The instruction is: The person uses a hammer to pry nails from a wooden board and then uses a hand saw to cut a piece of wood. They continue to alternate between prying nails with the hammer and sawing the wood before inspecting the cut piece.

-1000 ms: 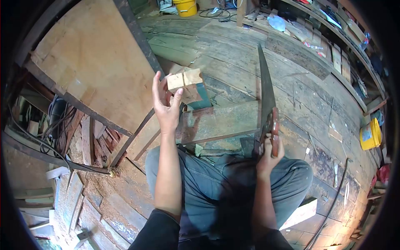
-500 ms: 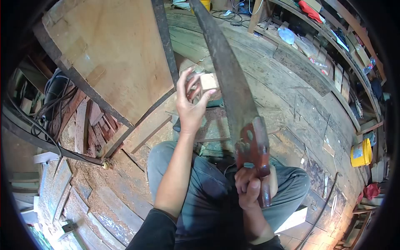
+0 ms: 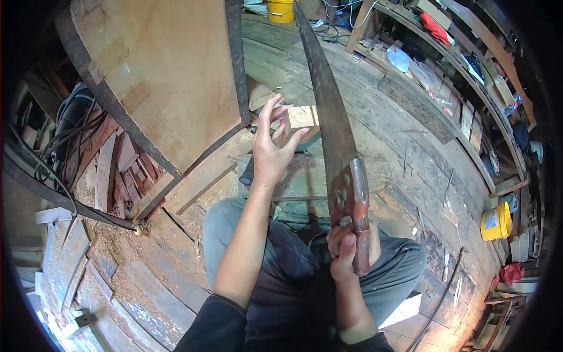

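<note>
My right hand [image 3: 345, 252] is wrapped round the worn reddish-brown handle of a handsaw [image 3: 333, 117]. Its long dark blade points up and away from me, toothed edge to the left. Left of the blade, my left hand [image 3: 271, 155] grips a pale wooden block [image 3: 301, 117], thumb at the near side and fingers along the left. A thin dark line crosses the block's top near its right end, where the blade overlaps it in this view. The lower part of the block is partly hidden by my hand.
A large plywood panel [image 3: 164, 70] with dark edging stands at the left. Wood scraps [image 3: 117, 170] and cables lie beyond it, and sawdust covers the plank floor [image 3: 152, 258]. Cluttered shelving [image 3: 434, 94] runs along the right, with a yellow bucket [image 3: 496, 223] near it.
The saw has tilted, showing its blade narrower, and the right hand has shifted slightly left. The block's top now shows wider, with a dark line across it. The left hand keeps its hold.
</note>
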`<state>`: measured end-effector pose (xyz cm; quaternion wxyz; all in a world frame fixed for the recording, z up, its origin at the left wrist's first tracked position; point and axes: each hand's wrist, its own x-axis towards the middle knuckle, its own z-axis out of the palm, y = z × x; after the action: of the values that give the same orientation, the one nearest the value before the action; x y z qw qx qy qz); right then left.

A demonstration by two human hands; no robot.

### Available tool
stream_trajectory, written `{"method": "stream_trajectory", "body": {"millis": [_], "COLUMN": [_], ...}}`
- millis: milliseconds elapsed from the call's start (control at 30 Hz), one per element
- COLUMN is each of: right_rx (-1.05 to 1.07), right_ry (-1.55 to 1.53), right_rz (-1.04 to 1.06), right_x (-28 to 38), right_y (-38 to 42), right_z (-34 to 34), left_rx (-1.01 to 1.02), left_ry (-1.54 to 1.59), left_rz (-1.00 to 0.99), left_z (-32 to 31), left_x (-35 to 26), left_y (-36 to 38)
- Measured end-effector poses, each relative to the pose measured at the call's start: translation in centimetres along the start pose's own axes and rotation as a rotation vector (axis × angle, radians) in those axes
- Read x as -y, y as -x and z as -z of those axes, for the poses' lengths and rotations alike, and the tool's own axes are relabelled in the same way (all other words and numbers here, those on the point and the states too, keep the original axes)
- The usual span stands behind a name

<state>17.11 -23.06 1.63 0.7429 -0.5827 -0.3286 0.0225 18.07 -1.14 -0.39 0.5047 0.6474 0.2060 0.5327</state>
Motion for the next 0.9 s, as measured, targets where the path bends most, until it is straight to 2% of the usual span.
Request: {"method": "stream_trajectory", "body": {"millis": [267, 333, 433, 533, 600, 633, 700, 800, 867, 900], "right_rx": [0.058, 0.069, 0.068, 0.077, 0.208, 0.229, 0.243, 0.283, -0.023, 0.035], "right_ry": [0.086, 0.085, 0.148, 0.170, 0.311, 0.424, 0.455, 0.514, -0.076, 0.035], "right_rz": [-0.025, -0.024, 0.005, -0.060, -0.103, -0.011, 0.021, 0.096, -0.532, -0.459], "right_x": [0.0, 0.2, 0.7, 1.1, 2.4, 3.1, 3.9, 5.1, 7.0, 6.7], "right_y": [0.2, 0.2, -0.2, -0.7, -1.0, -1.1, -0.3, 1.4, 4.2, 6.6], "right_z": [0.2, 0.1, -0.1, 0.0, 0.1, 0.0, 0.6, 2.0, 3.1, 4.9], "left_rx": [-0.012, 0.005, 0.018, -0.008, 0.034, 0.038, 0.054, 0.118, 0.083, 0.029], "left_ry": [-0.036, 0.073, 0.075, 0.128, 0.162, 0.170, 0.012, -0.044, -0.068, -0.067], "left_rz": [0.002, 0.011, -0.023, -0.071, -0.033, -0.028, -0.090, -0.147, -0.198, -0.153], "left_z": [0.6, 0.8, 0.8, 0.5, 0.6, 0.2, -0.1, -1.3, -1.5, -1.2], "left_x": [-0.1, 0.4, 0.5, 0.5, 0.3, 0.4, 0.6, 0.0, 0.2, 0.5], "left_y": [-0.2, -0.6, -0.8, -1.4, -1.4, -1.4, -1.1, 0.2, -0.4, -1.2]}}
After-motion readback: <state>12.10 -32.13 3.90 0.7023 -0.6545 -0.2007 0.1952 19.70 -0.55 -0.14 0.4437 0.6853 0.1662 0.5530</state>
